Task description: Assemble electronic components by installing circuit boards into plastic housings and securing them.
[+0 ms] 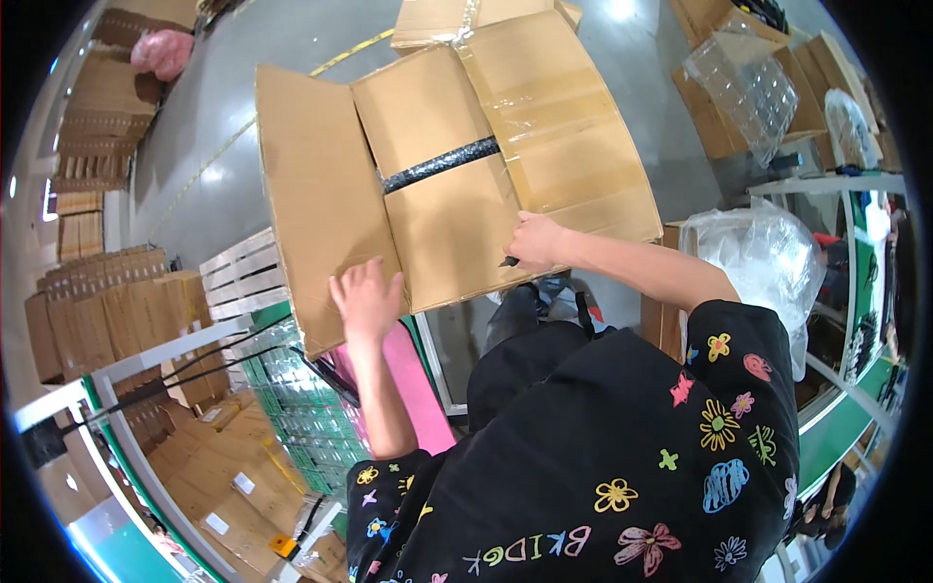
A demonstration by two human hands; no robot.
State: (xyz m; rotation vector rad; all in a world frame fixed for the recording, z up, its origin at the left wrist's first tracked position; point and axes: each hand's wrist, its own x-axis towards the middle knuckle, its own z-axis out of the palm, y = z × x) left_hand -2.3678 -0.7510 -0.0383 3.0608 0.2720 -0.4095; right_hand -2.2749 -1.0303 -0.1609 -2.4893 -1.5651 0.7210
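A large cardboard box point(452, 238) lies in front of me with its outer flaps spread to the left and right. Two inner flaps almost meet, and shiny black wrapping point(442, 163) shows in the slit between them. Strips of clear tape cross the right flap point(569, 117). My left hand point(367, 299) rests with fingers spread at the near end of the left flap point(321, 175). At the box's near right side, my right hand point(536, 241) is closed around a small black tool point(509, 261) with a pointed end; its exact kind is hidden by my fingers.
Beyond the box sits another taped carton point(418, 21). Clear plastic wrap point(753, 257) bulges at my right beside a metal-framed rack. To the left are a pale slatted pallet point(238, 277), green-and-clear wrapped goods point(301, 403), a pink panel point(413, 389) and stacked cartons point(107, 311).
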